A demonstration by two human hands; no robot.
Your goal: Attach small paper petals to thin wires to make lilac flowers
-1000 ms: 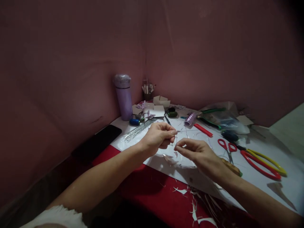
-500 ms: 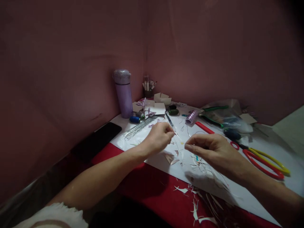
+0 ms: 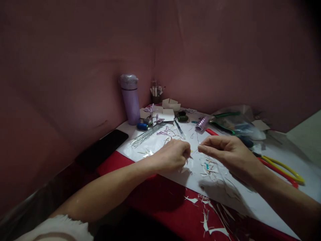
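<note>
Low over the white sheet, my left hand (image 3: 175, 154) is closed, its fingertips curled down; whatever is between them is too small to name. To its right, my right hand (image 3: 223, 150) pinches with thumb and forefinger. A thin pale strand seems to run near its fingertips, but what it grips is unclear. Paper scraps (image 3: 209, 167) lie beneath and between the hands. A lilac thread spool (image 3: 202, 124) lies beyond the right hand, and a slim pen-like tool (image 3: 180, 129) lies beyond the left.
A purple bottle (image 3: 130, 103) stands at the back left, near a black phone (image 3: 102, 147), thin wires (image 3: 145, 135) and a blue spool (image 3: 142, 126). Red-and-yellow-handled tools (image 3: 283, 169) and green-handled pliers (image 3: 223, 127) lie at right. More scraps (image 3: 205, 221) litter the red cloth.
My left hand has moved right and slightly down, closer to my right hand. My right hand has shifted slightly right and up, its fingers still pinched.
</note>
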